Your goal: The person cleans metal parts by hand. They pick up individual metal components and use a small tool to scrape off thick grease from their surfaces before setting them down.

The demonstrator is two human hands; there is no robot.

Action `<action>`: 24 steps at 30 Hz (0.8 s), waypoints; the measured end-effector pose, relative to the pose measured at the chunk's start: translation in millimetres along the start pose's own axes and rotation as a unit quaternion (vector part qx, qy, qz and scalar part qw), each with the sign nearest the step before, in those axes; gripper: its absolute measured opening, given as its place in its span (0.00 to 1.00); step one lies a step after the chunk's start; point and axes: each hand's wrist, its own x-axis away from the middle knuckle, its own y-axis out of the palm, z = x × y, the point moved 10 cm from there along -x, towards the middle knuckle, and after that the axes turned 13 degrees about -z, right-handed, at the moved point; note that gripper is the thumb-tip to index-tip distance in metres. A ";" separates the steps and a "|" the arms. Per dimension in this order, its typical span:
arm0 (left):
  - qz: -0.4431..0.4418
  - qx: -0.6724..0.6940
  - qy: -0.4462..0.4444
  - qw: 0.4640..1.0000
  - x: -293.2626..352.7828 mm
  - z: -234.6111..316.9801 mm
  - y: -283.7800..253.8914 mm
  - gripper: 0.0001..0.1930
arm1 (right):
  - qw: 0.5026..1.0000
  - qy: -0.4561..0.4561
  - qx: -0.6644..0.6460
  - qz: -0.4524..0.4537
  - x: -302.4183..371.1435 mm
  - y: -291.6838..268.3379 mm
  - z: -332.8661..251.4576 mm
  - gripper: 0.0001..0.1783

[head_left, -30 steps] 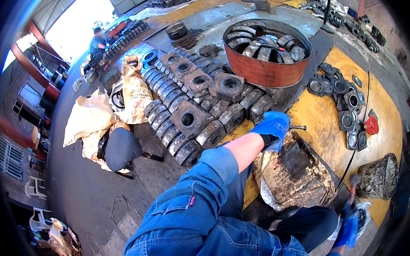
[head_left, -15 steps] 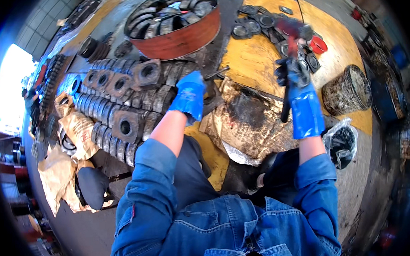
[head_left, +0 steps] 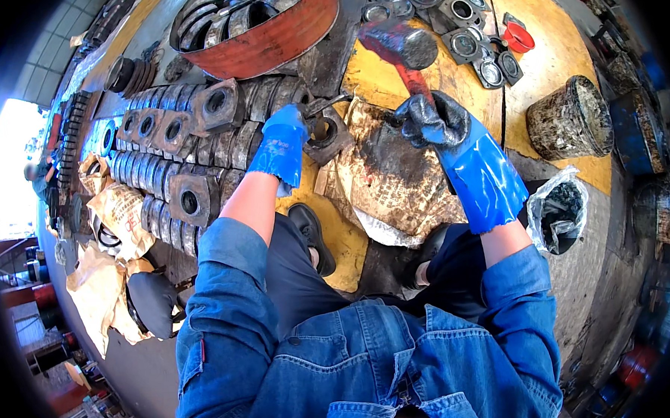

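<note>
Right hand [head_left: 437,122], in a glove with blue cuff and blackened fingers, closed around the red handle of a hammer [head_left: 412,52]. Hammer head points up and to the left, above the yellow floor plate [head_left: 449,84]. Left hand [head_left: 281,140], blue glove, narrow grip on a dark metal rod [head_left: 330,102]; rod sticks out to the right past the fingertips, finger detail hidden by the glove. Square block [head_left: 338,143] with a round hole sits just beside the left hand, below the rod; can't tell if rod and block touch. Stained sacking [head_left: 405,195] lies between the person's feet and the hammer, dark patch in its middle.

Left side: rows of ribbed metal pieces [head_left: 150,165], several holed blocks [head_left: 225,118] on top. Paper sacks [head_left: 96,294] near them. Top: rust-red drum [head_left: 275,43] with curved metal parts inside. Upper right: cluster of ringed flat pieces [head_left: 462,45], red cup [head_left: 520,38] next to it. Right: grimy bucket [head_left: 563,124] on the plate edge, clear plastic bag [head_left: 558,207] with dark contents nearer the person.
</note>
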 end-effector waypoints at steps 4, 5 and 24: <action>0.003 0.004 0.005 1.000 -13.1 -5.4 9.1 0.19 | 1.000 0.012 0.001 -0.014 -7.6 7.9 1.5 0.27; -0.005 0.008 0.010 1.000 -12.0 0.3 7.8 0.19 | 1.000 0.015 0.002 -0.015 -8.3 7.7 1.8 0.27; 0.019 0.036 0.005 0.999 -4.1 3.9 1.0 0.18 | 0.998 0.050 0.008 -0.048 -22.0 30.7 14.4 0.29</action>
